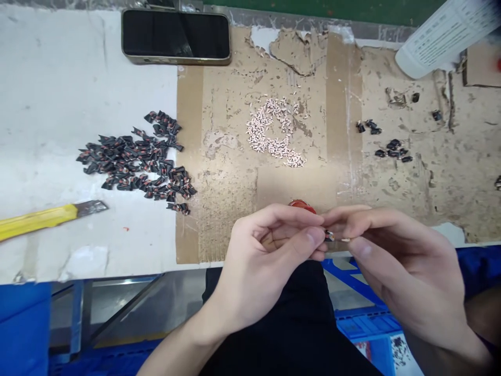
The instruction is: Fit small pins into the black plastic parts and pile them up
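Observation:
My left hand point(270, 261) pinches a small black part point(329, 236) between thumb and fingers, at the table's front edge. Close on its right, my right hand point(399, 261) holds a tiny pale piece point(345, 240) between thumb and index finger. The two pieces face each other with a small gap. Behind my left fingers, a red round object point(302, 204) shows only in part. A pile of black parts with reddish spots point(133, 159) lies on the left, and many tiny pale pieces point(270, 130) are scattered on the cardboard in the middle.
A yellow cutter knife point(50, 218) lies at the left, blade pointing right. A phone point(176, 36) rests at the back edge. A white bottle point(438, 42) is at the back right. Several black parts point(393, 150) lie on the right cardboard. Blue crates point(368, 324) show below the table.

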Available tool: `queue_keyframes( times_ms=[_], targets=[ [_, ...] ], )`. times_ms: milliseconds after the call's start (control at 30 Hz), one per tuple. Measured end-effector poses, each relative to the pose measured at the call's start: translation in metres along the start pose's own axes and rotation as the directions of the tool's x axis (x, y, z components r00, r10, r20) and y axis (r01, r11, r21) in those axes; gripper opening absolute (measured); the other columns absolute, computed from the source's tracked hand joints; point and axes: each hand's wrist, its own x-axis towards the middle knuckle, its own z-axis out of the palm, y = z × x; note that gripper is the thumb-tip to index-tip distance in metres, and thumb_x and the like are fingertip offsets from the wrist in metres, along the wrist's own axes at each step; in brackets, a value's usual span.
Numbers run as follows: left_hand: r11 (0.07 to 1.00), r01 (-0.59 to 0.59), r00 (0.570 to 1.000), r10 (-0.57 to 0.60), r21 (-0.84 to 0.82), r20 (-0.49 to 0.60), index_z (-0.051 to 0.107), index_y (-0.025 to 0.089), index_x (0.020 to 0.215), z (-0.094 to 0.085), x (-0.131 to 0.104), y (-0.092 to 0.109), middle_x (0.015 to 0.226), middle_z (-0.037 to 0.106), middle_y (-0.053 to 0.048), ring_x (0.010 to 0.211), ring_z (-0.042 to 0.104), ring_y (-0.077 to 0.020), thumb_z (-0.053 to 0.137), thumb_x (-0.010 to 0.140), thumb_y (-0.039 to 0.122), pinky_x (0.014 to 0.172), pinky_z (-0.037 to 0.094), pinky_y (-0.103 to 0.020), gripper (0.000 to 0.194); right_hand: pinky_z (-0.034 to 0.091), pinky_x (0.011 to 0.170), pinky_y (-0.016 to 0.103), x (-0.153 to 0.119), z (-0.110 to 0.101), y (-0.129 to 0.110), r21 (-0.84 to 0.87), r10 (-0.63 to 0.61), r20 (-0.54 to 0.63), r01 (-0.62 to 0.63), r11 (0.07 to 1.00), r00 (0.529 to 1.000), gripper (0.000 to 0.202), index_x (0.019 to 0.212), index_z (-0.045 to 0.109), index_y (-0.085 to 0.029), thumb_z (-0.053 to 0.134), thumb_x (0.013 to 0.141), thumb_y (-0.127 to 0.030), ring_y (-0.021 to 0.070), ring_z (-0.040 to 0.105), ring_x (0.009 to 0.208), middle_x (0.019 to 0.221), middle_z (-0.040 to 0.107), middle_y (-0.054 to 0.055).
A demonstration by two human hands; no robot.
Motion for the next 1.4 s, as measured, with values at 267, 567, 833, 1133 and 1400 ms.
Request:
queue_keyframes(
  times_ms=[267, 567, 833, 1133, 1400],
  targets=[
    [0.999, 0.034, 0.999, -0.034, -0.004, -0.005, 0.084, 0.019, 0.090, -0.001, 0.000, -0.001, 0.078, 0.082, 0.000, 0.069, 0.078, -0.0080, 0.082, 0.093, 0.011, 0.070, 0.066, -0.012, 0.009, 0.069, 0.079, 0.018, 0.004, 0.002, -0.003, 0.002, -0.041, 0.009, 0.041, 0.999, 0.999, 0.021, 0.099, 0.078, -0.029, 0.071, 0.096, -0.009, 0.0140, 0.083, 0.088, 0.106, 0.083, -0.002],
    [0.998, 0.053, 0.999, -0.053, -0.014, 0.000, 0.084, 0.019, 0.091, -0.001, 0.000, -0.001, 0.078, 0.083, 0.001, 0.069, 0.078, -0.0071, 0.082, 0.093, 0.010, 0.071, 0.065, -0.012, 0.010, 0.070, 0.074, 0.019, 0.006, 0.002, -0.003, -0.098, -0.090, 0.023, 0.091, 0.991, 0.996, 0.021, 0.098, 0.077, -0.027, 0.070, 0.095, -0.008, 0.0144, 0.081, 0.085, 0.104, 0.081, 0.000],
    [0.997, 0.069, 0.997, -0.070, -0.029, -0.035, 0.084, 0.018, 0.084, 0.005, -0.002, 0.007, 0.072, 0.080, 0.002, 0.064, 0.075, -0.0055, 0.090, 0.083, 0.008, 0.067, 0.063, -0.009, 0.011, 0.070, 0.075, 0.019, 0.009, 0.002, -0.004, -0.192, -0.160, 0.009, 0.159, 0.969, 0.987, 0.018, 0.098, 0.081, -0.028, 0.078, 0.091, -0.011, 0.0142, 0.082, 0.084, 0.100, 0.084, -0.001],
    [0.965, 0.074, 0.995, -0.088, -0.250, -0.047, 0.082, 0.019, 0.086, 0.012, -0.008, 0.000, 0.079, 0.081, 0.003, 0.070, 0.076, -0.0056, 0.090, 0.088, 0.018, 0.072, 0.063, -0.012, 0.008, 0.071, 0.069, 0.024, 0.003, 0.005, -0.001, -0.210, -0.301, -0.106, 0.274, 0.938, 0.948, 0.042, 0.112, 0.084, -0.036, 0.082, 0.084, -0.005, 0.0172, 0.082, 0.086, 0.104, 0.086, -0.004],
    [0.943, 0.065, 0.992, -0.095, -0.327, -0.077, 0.081, 0.019, 0.084, 0.022, -0.009, 0.001, 0.073, 0.078, 0.005, 0.066, 0.072, -0.0032, 0.092, 0.085, 0.016, 0.069, 0.059, -0.010, 0.012, 0.067, 0.056, 0.025, 0.008, 0.007, -0.004, -0.312, -0.398, -0.092, 0.353, 0.882, 0.913, 0.039, 0.105, 0.086, -0.036, 0.083, 0.083, -0.004, 0.0152, 0.078, 0.069, 0.097, 0.085, -0.003]
  ],
)
